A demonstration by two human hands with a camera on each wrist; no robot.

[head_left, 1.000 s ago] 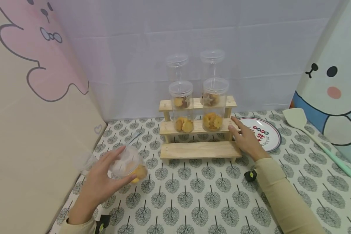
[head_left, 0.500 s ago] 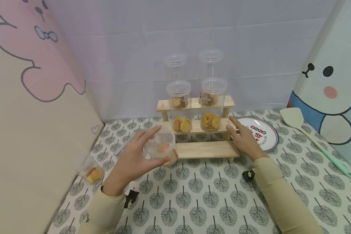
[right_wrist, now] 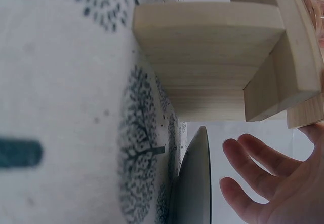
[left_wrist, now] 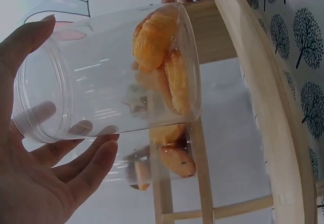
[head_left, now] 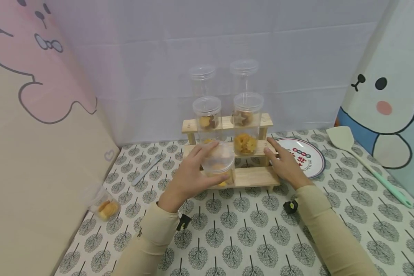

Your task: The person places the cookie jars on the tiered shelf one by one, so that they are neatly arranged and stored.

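My left hand (head_left: 188, 174) grips a clear lidded jar (head_left: 224, 159) with yellow cookies at its bottom. The jar is upright at the left of the lowest step of a stepped wooden rack (head_left: 257, 177); I cannot tell whether its base touches the wood. In the left wrist view, thumb and fingers span the jar (left_wrist: 111, 77) near its lid. My right hand (head_left: 285, 166) touches the right end of the rack's middle step. Its lower fingers (right_wrist: 263, 168) extend loosely under that end in the right wrist view. Two cookie jars stand on the middle step, the left one (head_left: 207, 115) partly hidden.
Two more jars, one a tall jar (head_left: 244, 71), stand on the top step. Another cookie jar (head_left: 105, 205) is at the table's left edge, near a fork-like utensil (head_left: 146, 170). A printed plate (head_left: 308, 155) and a green-handled spatula (head_left: 369, 168) lie at the right.
My left hand has carried the jar rightward from the left side of the table to the lowest step. The right hand has stayed at the rack's end.
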